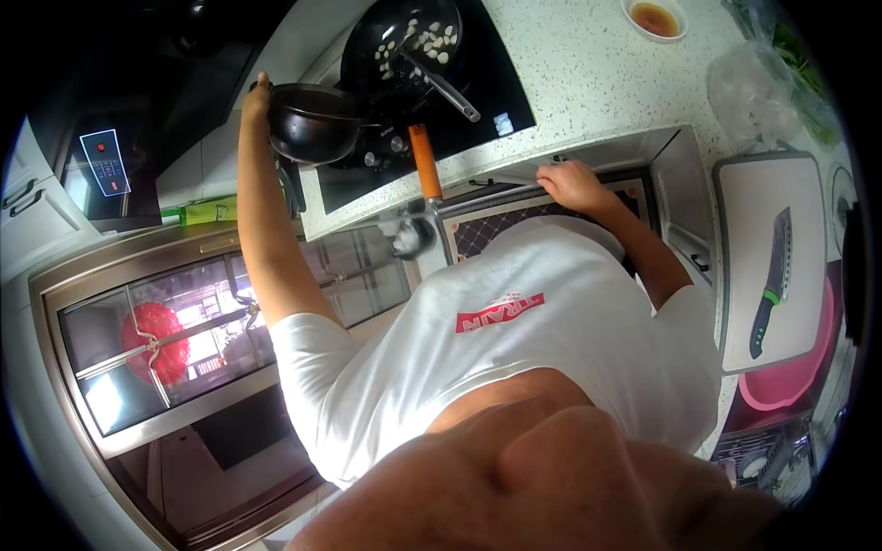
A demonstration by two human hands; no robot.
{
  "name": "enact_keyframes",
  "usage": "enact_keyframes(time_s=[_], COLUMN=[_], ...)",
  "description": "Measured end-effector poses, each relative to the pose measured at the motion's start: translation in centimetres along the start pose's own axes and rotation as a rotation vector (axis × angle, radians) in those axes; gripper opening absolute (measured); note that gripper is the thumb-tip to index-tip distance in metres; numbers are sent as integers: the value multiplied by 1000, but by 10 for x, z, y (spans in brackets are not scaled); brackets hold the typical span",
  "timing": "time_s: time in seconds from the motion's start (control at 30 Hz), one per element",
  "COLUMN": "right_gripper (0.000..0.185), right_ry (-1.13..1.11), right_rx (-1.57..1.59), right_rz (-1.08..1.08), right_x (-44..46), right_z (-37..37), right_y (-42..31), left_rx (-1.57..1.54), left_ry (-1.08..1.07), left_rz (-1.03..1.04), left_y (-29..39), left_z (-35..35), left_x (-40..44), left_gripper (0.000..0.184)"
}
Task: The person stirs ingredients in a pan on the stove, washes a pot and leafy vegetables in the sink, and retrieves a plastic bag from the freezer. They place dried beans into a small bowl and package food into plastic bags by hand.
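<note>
My left hand (pixel 257 101) is closed at the left side of a black pot (pixel 317 129), where its side handle would be; the fingers are mostly hidden. The pot looks lifted at the hob's left edge. Beside it sits a black wok (pixel 354 55) with white chopped pieces (pixel 432 41), perhaps garlic, scattered inside. A metal-handled utensil (pixel 446 90) rests in the wok, its head hard to make out. The wok's orange handle (pixel 423 161) points towards me. My right hand (pixel 574 185) hangs near the counter's front edge, fingers curled, with nothing visible in them.
Under the pans is a black glass hob (pixel 501 96). A bowl of brown liquid (pixel 654 18) stands on the speckled counter (pixel 588 83). To the right, a knife (pixel 772 280) lies on a cutting board (pixel 744 230), above a pink basin (pixel 781 386). Plastic bags (pixel 753 92) hold greens.
</note>
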State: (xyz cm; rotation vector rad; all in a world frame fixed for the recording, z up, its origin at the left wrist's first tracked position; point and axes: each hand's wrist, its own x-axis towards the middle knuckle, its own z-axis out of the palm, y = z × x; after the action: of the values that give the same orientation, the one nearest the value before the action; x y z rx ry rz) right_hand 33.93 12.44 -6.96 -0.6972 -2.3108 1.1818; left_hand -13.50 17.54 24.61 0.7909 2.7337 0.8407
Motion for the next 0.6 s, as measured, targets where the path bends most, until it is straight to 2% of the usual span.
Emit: enact_keyframes(time_s=[0.13, 0.23, 0.33, 0.43, 0.5, 0.53, 0.57, 0.6], right_gripper=[13, 13, 13, 13, 13, 13, 13, 13], right_ry=[-14, -14, -14, -4, 8, 15, 22, 20], right_rx=[-31, -40, -33, -7, 3, 2, 1, 7], right_rz=[19, 21, 18, 24, 19, 8, -2, 11], right_x=[-3, -3, -2, -5, -7, -9, -11, -13], right_z=[3, 3, 4, 5, 6, 8, 8, 9], right_y=[3, -1, -4, -8, -9, -8, -7, -7], left_rx=[300, 421, 560, 713, 698, 691, 661, 627], left_ry=[9, 96, 33, 58, 39, 29, 73, 78], left_rz=[232, 343, 493, 618, 708, 754, 611, 641], left_y=[18, 20, 40, 72, 74, 85, 93, 94], left_z=[4, 15, 23, 33, 40, 40, 48, 50], left_x=[-4, 32, 28, -11, 4, -17, -42, -46], left_gripper=[65, 60, 73, 69, 64, 62, 48, 50])
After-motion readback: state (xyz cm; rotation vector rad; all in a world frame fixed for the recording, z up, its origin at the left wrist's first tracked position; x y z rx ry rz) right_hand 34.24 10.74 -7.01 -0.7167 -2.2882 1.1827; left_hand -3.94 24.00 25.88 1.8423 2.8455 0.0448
